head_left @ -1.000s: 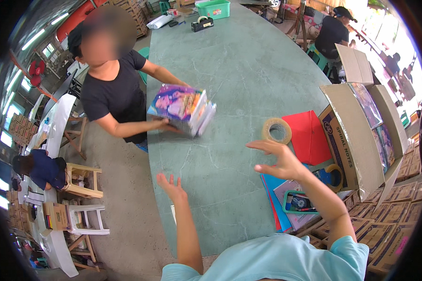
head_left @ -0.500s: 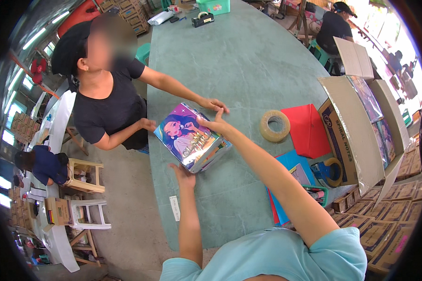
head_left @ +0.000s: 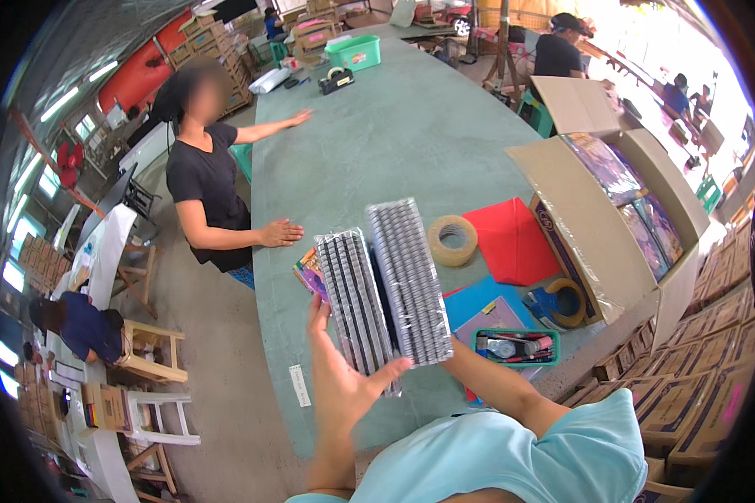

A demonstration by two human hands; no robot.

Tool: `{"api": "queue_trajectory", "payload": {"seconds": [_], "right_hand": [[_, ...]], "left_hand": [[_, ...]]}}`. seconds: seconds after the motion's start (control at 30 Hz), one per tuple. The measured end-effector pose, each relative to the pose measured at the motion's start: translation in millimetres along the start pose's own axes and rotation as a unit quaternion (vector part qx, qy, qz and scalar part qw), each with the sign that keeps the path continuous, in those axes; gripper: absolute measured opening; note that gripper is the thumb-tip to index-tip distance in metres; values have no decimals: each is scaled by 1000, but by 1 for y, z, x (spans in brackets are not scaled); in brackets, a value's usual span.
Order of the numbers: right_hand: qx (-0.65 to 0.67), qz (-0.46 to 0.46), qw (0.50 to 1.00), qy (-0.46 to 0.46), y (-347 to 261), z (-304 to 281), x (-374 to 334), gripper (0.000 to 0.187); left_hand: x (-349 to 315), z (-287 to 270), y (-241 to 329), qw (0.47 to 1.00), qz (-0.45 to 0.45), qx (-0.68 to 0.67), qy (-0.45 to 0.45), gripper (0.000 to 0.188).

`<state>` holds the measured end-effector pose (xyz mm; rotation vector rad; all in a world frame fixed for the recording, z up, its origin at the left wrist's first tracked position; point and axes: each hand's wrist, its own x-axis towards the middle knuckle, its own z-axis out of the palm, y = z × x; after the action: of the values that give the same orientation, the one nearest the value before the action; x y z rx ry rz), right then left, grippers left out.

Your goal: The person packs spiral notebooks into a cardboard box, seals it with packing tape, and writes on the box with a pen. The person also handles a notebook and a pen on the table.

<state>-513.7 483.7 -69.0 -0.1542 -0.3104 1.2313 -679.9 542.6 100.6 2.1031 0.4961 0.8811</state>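
Observation:
A shrink-wrapped pack of spiral notebooks is raised over the table, its wire-bound edges facing me in two blocks, a left block (head_left: 352, 293) and a right block (head_left: 408, 281). Part of a colourful cover (head_left: 308, 270) shows at the left side. My left hand (head_left: 344, 394) grips the left block, thumb across its lower end and fingers along the left side. My right forearm (head_left: 499, 377) runs behind the lower end of the right block, which hides the right hand and its fingers.
On the green table (head_left: 377, 126) lie a tape roll (head_left: 453, 241), a red folder (head_left: 512, 243), a blue tape dispenser (head_left: 556, 303) and a green pen basket (head_left: 516, 347). An open carton (head_left: 596, 226) holds notebook packs at right. A co-worker (head_left: 205, 176) stands at the left edge, hands on the table.
The notebook pack has been turned from cover-up to spiral-edges-up and brought nearer to me. My right hand has gone behind it. The co-worker's hands have moved away from it.

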Motion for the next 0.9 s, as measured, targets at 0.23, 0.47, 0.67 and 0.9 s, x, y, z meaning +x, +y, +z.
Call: {"api": "queue_trajectory", "payload": {"seconds": [0.23,0.47,0.67,0.9], "right_hand": [[-81,-266,959,55,-134,125,-98,50],[-618,-569,481,251,-341,225,-272,71],[-758,-446,332,342,-498,186,-371,76],[-685,-271,603,304,-654,99,-379,46]], "left_hand": [[-13,43,57,979,46,-180,89,106],[-29,135,63,471,-178,-847,-169,63],[-35,256,83,326,-115,-909,-233,59],[-39,335,158,310,-142,-915,-214,65]]}}
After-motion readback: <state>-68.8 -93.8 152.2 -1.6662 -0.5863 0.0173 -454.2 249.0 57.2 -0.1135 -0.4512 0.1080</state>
